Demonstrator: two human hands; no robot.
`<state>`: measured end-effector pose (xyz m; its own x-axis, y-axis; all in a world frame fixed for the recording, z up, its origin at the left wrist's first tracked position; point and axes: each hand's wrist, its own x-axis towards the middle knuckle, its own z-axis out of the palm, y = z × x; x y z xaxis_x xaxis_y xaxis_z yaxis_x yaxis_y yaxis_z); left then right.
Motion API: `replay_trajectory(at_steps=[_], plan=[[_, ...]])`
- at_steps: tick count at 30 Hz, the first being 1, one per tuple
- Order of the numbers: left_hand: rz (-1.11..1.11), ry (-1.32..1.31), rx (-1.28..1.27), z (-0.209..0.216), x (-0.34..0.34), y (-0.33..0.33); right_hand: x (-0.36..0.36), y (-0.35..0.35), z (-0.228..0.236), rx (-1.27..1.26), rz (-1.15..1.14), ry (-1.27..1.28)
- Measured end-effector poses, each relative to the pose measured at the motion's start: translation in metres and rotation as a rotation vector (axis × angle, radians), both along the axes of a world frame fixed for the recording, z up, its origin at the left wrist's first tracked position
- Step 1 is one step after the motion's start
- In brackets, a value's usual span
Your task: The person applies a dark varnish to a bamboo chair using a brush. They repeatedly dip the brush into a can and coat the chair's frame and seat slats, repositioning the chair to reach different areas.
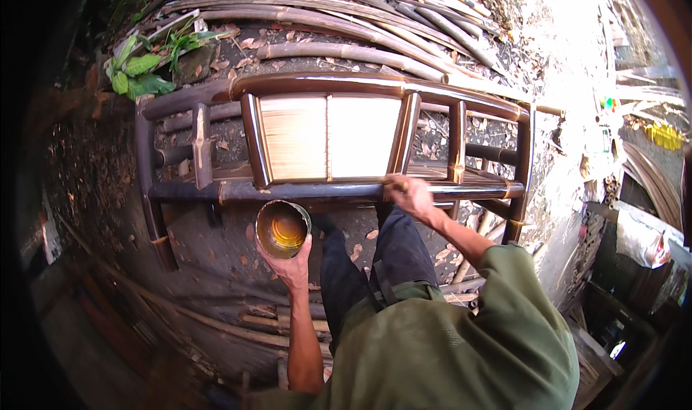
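Note:
A round, open can (282,230) with amber liquid in the bottom is in my left hand (290,264), whose fingers wrap its near side. Just above the front rail (310,191) of a dark, glossy bamboo bench (324,86), my right hand (409,196) is closed. A small yellowish bit shows at its fingers, but blur hides what it is. Slim pale strips form a panel (295,137) in the middle of the bench, framed by two slanted dark bamboo posts. Its right part is glaring white in the sun.
Long bamboo poles (346,52) lie on leaf-strewn ground beyond the bench. Green leafy plants (137,68) grow at the far left. More poles (267,323) lie near my legs. A white sack (644,237) sits at the right, below curved bamboo strips (652,183).

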<state>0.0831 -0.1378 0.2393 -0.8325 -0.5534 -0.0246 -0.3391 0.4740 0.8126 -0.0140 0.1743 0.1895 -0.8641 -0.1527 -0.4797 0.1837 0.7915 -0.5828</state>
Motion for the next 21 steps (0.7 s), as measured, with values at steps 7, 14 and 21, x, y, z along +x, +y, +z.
replay_trajectory(at_steps=[7,14,21], plan=[[-0.055,-0.011,0.071,0.016,-0.02,0.017,-0.182,0.066,-0.03,0.237,0.291,0.269],[-0.168,0.013,0.045,0.018,-0.033,0.04,-0.137,-0.02,-0.023,0.387,1.107,0.137],[-0.251,0.011,0.08,0.02,-0.035,0.055,-0.125,0.019,-0.069,0.587,0.851,0.355]])
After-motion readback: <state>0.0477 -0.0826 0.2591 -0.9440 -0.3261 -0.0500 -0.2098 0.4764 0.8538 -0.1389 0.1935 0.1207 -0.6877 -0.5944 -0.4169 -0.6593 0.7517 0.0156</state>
